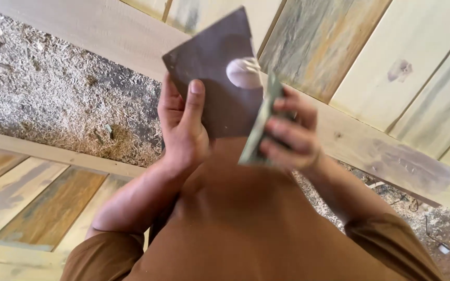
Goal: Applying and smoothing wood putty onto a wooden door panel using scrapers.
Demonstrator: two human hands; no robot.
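Motion blur is smearing the right hand (290, 135) clamping a greenish block (259, 127), while left hand (183, 125) fingers are pinching a dark, worn-spotted sandpaper sheet (217, 78).

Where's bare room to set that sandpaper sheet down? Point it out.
The pale planks beyond the right hand look bare, as does the plank panel left of the left hand. The floor between them is covered in sawdust. Around the sandpaper sheet and small block both hands crowd close.

Pale plank panels (402, 62) over sawdust-strewn floor (42, 93)
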